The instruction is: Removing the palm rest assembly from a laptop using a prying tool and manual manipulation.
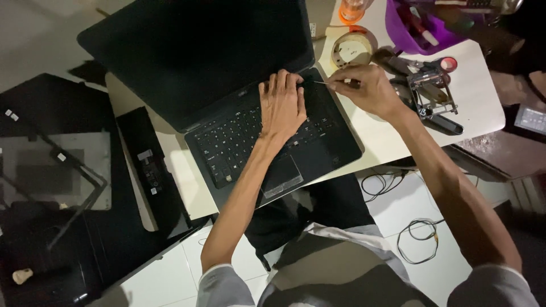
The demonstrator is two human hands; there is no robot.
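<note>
Left hand (282, 105) flat on laptop (250, 122) keyboard; right hand (367, 88) pinching thin tool (333, 83).

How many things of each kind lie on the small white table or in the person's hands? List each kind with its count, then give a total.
Laptop: 1
Thin tool, held in the right hand, its tip by the left hand: 1
Tape rolls: 2
Purple bowl: 1
Metal device: 1
Total: 6
</note>
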